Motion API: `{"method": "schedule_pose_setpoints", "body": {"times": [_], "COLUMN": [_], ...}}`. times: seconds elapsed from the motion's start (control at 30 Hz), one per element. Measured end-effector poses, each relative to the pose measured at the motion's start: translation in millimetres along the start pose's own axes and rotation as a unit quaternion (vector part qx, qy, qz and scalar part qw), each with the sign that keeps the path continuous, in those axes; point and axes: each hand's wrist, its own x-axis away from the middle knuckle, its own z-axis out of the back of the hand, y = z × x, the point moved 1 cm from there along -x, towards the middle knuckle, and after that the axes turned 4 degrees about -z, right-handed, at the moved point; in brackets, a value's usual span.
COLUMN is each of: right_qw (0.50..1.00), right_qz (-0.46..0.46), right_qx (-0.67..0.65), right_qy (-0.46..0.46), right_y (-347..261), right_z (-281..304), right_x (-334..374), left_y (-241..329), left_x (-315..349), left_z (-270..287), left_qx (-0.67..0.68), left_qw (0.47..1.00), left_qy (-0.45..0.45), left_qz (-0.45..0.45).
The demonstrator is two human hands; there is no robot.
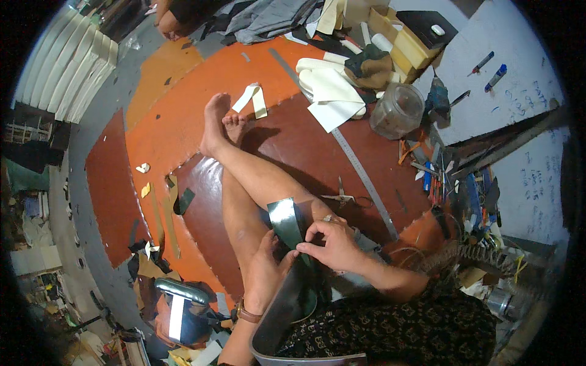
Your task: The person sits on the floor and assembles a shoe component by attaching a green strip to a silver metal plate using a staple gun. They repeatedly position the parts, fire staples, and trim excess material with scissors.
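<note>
A glossy dark green strip [285, 223], perhaps leather, stands up between my hands over my crossed legs, its upper end shining in the light. My left hand [264, 268], with a brown band at the wrist, grips the strip's lower left side between thumb and fingers. At its lower right edge, my right hand [332, 243] pinches it with thumb and forefinger. Under the hands a dark grey curved panel [274, 314] with a pale rim rests against my lap. A pair of scissors [343, 198] lies on the mat just beyond my right hand.
A steel ruler [357, 158] crosses the brown and orange floor mat [274, 67]. Cream sheets [329, 91] and a clear jar [398, 111] lie farther right, with several pens and tools [436, 183] nearer. A dark green case-like object [182, 291] sits left. Another person's hand [170, 24] shows at the top.
</note>
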Motion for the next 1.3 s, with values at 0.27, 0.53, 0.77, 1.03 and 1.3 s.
{"method": "schedule_pose_setpoints", "body": {"times": [0.27,0.53,0.77,1.03,1.3], "right_qw": [0.99,0.995,0.977,0.976,0.986], "right_qz": [-0.067,0.005,-0.066,-0.05,0.164], "right_qx": [-0.031,-0.026,-0.143,-0.179,-0.035], "right_qy": [-0.124,-0.096,0.142,0.117,-0.019], "right_y": [-4.8,7.8,89.5,117.1,-5.8], "right_z": [23.0,16.4,22.8,-2.5,-1.0], "right_x": [-20.4,-26.0,-77.0,-101.6,-83.9], "left_y": [-19.7,-18.3,-4.0,-10.3,-22.2], "left_x": [-4.6,-18.4,-28.2,-29.7,-32.6], "left_z": [-14.9,-19.3,-16.3,-11.2,-14.9], "left_qx": [0.113,0.388,0.287,0.23,0.249], "left_qw": [0.993,0.916,0.951,0.965,0.959], "left_qy": [-0.019,-0.065,-0.065,-0.062,-0.093], "left_qz": [-0.01,0.079,0.093,0.112,0.099]}}
